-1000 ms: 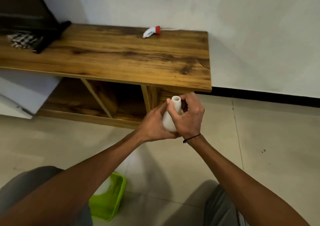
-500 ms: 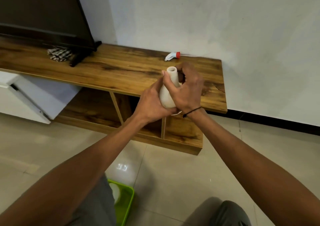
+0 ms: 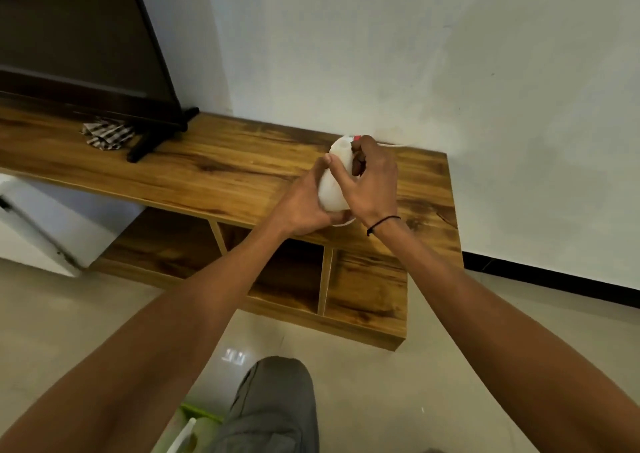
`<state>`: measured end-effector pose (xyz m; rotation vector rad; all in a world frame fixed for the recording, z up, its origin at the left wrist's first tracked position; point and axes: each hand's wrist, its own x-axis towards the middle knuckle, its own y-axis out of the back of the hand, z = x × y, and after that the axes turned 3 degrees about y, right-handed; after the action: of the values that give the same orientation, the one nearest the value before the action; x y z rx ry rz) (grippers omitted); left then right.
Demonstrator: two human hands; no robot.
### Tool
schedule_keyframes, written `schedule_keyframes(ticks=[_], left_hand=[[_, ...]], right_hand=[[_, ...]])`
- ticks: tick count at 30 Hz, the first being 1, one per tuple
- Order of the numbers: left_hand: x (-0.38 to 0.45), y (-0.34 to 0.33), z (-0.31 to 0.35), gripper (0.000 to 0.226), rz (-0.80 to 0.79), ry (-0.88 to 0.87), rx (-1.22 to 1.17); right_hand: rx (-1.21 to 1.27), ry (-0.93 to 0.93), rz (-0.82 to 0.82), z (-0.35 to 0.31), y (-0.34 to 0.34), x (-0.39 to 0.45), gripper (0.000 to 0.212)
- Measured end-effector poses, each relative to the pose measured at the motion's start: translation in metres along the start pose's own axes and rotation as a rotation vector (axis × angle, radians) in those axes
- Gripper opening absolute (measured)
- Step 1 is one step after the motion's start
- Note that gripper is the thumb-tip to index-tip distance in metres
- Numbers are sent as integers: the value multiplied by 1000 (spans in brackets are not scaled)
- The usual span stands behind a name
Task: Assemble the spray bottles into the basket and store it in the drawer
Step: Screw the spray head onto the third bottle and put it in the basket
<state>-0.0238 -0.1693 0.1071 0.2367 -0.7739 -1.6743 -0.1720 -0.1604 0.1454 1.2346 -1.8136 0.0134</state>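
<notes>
Holding the white bottle [image 3: 331, 189] upright above the desk [image 3: 221, 172], the left hand [image 3: 304, 206] wraps its body while the right hand [image 3: 372, 178] curls over the neck, reaching for the red-tipped spray head [image 3: 356, 138]. Best keep the bottle steady, align threads before twisting; the green basket [image 3: 197, 418] waits on the floor.

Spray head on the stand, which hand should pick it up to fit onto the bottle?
Right. The right hand is closest to the spray head, its fingers only loosely around the bottle. The left hand grips the bottle lower down and can keep it steady.
</notes>
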Motion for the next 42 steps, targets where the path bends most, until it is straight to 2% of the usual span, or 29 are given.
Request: schedule_keyframes(ticks=[4,8,10,13,17,22,27,31,34,39,42], left_hand=[[14,-4,-14,103,51,103,15],[32,7,-22,99,184,256,59],[37,11,-24,101,221,306,69],[40,13,-26,102,249,353,59],[41,11,-27,101,255,403,66],[42,10,-30,101,237,440,61],[43,11,-30,101,208,483,61],[45,11,-31,102,200,462,92],[45,11,-32,101,237,423,127],[45,11,-34,101,271,400,118],[45,12,-34,102,272,393,90]], right_hand=[[11,-30,-125,22,-7,15,47],[78,-30,-376,43,-11,33,19],[70,-35,-485,55,-14,41,16],[41,-28,-530,69,-19,65,16],[6,-1,-578,81,-28,100,26],[-351,59,-586,93,-39,128,27],[-500,-161,-722,98,-50,146,38],[-292,-74,-766,99,-48,152,44],[-188,-218,-820,94,-47,164,33],[222,-221,-637,52,-36,201,37],[432,-226,-550,21,-29,219,30]])
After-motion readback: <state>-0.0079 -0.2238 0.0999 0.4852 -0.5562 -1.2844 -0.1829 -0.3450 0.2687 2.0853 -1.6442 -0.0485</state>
